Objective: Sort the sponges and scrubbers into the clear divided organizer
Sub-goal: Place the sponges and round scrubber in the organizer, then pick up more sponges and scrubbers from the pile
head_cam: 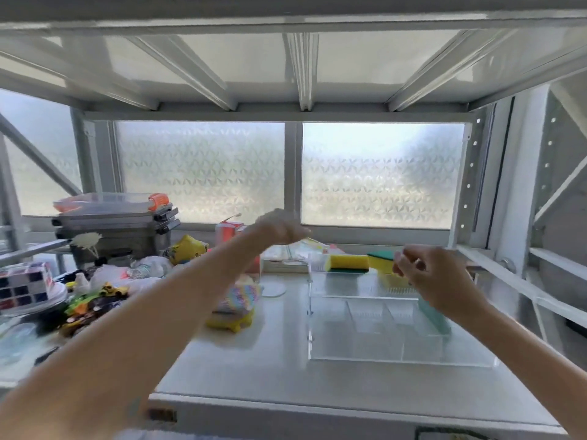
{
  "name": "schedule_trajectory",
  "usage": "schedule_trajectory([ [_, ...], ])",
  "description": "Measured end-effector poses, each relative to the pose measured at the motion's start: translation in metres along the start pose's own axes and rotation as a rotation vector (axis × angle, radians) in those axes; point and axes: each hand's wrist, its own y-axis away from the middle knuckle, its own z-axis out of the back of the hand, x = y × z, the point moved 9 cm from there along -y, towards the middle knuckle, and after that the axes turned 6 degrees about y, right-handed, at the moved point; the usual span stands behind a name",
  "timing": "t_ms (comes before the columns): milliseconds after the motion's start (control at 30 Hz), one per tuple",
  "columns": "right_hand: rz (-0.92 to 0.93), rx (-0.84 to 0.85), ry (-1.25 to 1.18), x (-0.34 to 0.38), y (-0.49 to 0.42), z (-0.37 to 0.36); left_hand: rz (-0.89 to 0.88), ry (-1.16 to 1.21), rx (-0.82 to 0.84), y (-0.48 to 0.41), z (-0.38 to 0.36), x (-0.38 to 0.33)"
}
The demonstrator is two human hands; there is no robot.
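Observation:
The clear divided organizer sits on the white shelf at the right. At its far end lie two yellow-and-green sponges and a yellow brush-like scrubber. A teal scrubber leans in its right side. My right hand hovers above the organizer's far right, fingers loosely curled, nothing clearly in it. My left hand is raised and blurred over the shelf's back middle, fingers closed. A pile of yellow and striped sponges lies left of the organizer, partly behind my left forearm.
Left of the shelf lies clutter: stacked metal trays, a puzzle cube, toy cars, plastic bags. An orange-white carton stands at the back. Frosted windows lie behind, and a shelf runs overhead.

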Motion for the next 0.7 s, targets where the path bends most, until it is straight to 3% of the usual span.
schedule_trajectory([
  [100, 0.208, 0.155, -0.075, 0.099, 0.009, -0.048, 0.144, 0.008, 0.147, 0.015, -0.009, 0.119],
  [200, 0.363, 0.404, -0.054, 0.169, 0.018, -0.135, 0.215, 0.113, 0.274, 0.046, -0.040, 0.178],
  [300, 0.387, 0.592, 0.117, 0.185, 0.020, -0.215, 0.148, 0.105, 0.139, 0.053, -0.053, 0.189],
  [367, 0.372, 0.587, 0.152, 0.187, 0.021, -0.234, 0.095, 0.057, 0.006, 0.050, -0.050, 0.187],
  [533, 0.383, 0.456, 0.129, 0.177, 0.015, -0.227, 0.043, -0.030, -0.120, 0.049, -0.039, 0.183],
  [700, 0.377, 0.367, -0.032, 0.174, 0.006, -0.196, -0.048, -0.024, -0.370, 0.064, -0.002, 0.154],
])
